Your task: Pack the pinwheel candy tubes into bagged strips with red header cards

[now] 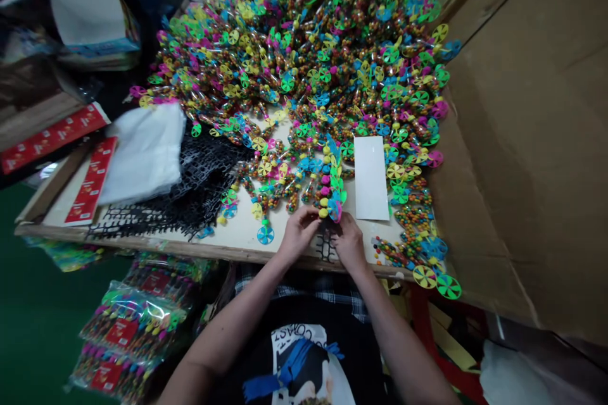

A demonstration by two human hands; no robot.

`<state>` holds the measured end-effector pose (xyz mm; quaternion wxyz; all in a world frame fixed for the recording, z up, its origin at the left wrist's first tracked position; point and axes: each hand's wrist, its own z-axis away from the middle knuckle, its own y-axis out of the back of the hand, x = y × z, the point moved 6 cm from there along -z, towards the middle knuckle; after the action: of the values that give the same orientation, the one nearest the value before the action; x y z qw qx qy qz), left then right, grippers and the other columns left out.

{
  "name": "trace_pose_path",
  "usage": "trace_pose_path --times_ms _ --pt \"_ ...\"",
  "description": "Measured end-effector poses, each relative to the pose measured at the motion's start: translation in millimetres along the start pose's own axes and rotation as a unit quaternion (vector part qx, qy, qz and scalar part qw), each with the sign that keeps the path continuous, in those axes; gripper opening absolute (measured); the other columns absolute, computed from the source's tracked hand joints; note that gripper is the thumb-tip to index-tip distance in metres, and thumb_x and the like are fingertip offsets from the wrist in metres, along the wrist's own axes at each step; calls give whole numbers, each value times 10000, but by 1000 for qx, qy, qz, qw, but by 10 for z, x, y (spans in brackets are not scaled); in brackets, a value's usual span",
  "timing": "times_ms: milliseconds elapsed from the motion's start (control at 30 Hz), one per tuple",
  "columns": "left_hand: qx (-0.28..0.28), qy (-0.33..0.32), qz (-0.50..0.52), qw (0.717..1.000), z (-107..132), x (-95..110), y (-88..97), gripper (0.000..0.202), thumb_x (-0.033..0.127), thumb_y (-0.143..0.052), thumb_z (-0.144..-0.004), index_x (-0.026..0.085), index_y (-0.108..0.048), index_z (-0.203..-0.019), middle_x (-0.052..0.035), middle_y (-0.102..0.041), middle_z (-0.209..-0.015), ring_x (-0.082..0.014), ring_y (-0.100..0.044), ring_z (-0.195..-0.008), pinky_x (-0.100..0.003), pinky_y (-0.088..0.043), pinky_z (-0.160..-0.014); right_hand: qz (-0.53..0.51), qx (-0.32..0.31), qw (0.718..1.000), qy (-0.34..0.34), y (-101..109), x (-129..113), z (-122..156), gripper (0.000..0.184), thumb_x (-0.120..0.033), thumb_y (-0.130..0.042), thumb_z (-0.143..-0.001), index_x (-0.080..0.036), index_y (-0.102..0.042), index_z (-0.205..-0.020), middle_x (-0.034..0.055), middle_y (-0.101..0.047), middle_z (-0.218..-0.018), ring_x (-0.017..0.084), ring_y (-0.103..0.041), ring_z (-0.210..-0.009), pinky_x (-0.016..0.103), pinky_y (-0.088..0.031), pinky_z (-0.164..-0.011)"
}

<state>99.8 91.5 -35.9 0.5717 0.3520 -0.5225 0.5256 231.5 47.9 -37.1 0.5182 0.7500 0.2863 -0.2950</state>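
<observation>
My left hand (298, 232) and my right hand (349, 242) meet at the near edge of the work board (237, 237). Both have their fingers curled around the lower end of a row of candy-filled pinwheel toys (331, 186) that runs away from me. A small black plastic rack (327, 245) lies between the two hands, partly hidden by them. A white card (371, 177) lies flat just right of the row. Beyond it spreads a huge heap of the same colourful pinwheel toys (313, 50).
A pile of black plastic racks (199, 193) and a stack of clear bags (145, 152) lie at the left, with red header cards (90, 180) beside them. Packed bags of toys (128, 323) lie below the board. A tall cardboard wall (527, 139) stands on the right.
</observation>
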Motion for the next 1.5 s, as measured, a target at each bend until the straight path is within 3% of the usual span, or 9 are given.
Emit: trace_pose_path --times_ms 200,367,500,600,767,933,1167,1267,1500 --pt "-23 -50 -116 992 271 0 51 113 139 -598 -749 171 -650 -844 -61 -647 -892 -175 -603 -864 -306 -487 -812 32 -5 999 28 40 -78 228 343 -102 -451 -750 -212 -537 -1063 58 -645 -897 213 -640 -835 343 -544 -716" --pt "1 -97 -216 972 155 151 348 179 129 -517 -797 187 -622 -930 -75 -622 -952 -175 -601 -893 -281 -512 -742 32 -61 997 25 246 -74 111 304 -137 -462 -773 -214 -561 -1050 65 -645 -983 203 -629 -915 343 -539 -779" --pt "101 -110 -411 899 -177 366 643 176 131 -520 -796 170 -592 -951 -100 -588 -953 -225 -568 -925 -364 -483 -817 42 18 999 -2 626 24 -343 192 -197 -470 -822 -212 -610 -952 57 -660 -898 185 -634 -815 338 -538 -745" --pt "123 -68 -526 839 -415 429 703 184 139 -548 -772 145 -554 -956 -140 -567 -1005 -272 -548 -961 -404 -457 -837 35 87 996 -6 820 26 -841 171 -239 -498 -815 -201 -627 -920 58 -666 -876 188 -635 -799 351 -533 -748" --pt "122 -20 -567 814 -596 465 704 193 94 -476 -779 158 -491 -960 -136 -586 -971 -258 -566 -932 -354 -446 -782 27 35 998 42 637 -39 -1758 195 -219 -514 -793 -196 -650 -931 51 -684 -910 175 -641 -812 333 -523 -770" --pt "136 2 -521 843 -625 510 770 204 89 -489 -745 191 -470 -921 -85 -590 -866 -238 -578 -849 -319 -419 -708 143 -119 981 45 92 82 -2384 204 -107 -531 -734 -184 -679 -851 52 -707 -879 196 -642 -831 339 -496 -808" --pt "170 17 -182 968 -517 448 1020 273 145 -533 -574 203 -484 -836 44 -493 -673 -126 -502 -609 -237 -385 -585 207 -128 969 45 -157 52 -2683 195 -158 -513 -806 -182 -677 -909 65 -703 -931 207 -636 -876 318 -473 -823" --pt "193 30 2 981 -403 411 1068 295 218 -553 -538 197 -494 -826 58 -474 -652 -107 -502 -586 -213 -395 -550 236 -120 961 77 -195 0 -2788 251 -137 -486 -817 -157 -663 -993 105 -675 -1011 226 -610 -961 326 -451 -874" --pt "84 112 75 987 -128 252 611 239 309 -550 -604 199 -479 -804 89 -447 -531 -72 -413 -405 -192 -329 -421 365 -181 913 31 -274 166 -3034 339 -174 -509 -812 -138 -621 -1130 133 -637 -1072 240 -586 -1002 314 -441 -894"
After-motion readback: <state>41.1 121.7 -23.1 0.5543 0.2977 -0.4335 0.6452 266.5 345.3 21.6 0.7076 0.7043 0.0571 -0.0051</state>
